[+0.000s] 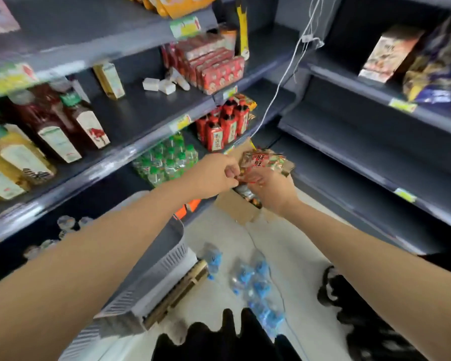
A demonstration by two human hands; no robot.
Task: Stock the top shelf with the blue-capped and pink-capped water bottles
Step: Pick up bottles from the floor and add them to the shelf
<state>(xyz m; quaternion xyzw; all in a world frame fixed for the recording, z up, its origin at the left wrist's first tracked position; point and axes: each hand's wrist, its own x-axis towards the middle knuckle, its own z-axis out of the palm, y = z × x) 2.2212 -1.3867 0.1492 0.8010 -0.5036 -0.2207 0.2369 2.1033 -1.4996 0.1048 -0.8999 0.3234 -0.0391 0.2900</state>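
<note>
At frame centre, the right hand (270, 190) supports a snack packet (264, 162); the left hand (215, 175) pinches its edge. Blue-capped bottles (255, 282) lie untouched on the floor (219, 230), lower centre.

Both bare arms were stretched way out in front, angling in toward each other so the hands met in the middle. Left hand (216, 175) was knuckles-up with the fingers curled in, pinching at something. Right hand (271, 190) sat just beside it, touching, palm turned up-ish with fingers wrapped closed around what it held.
</note>
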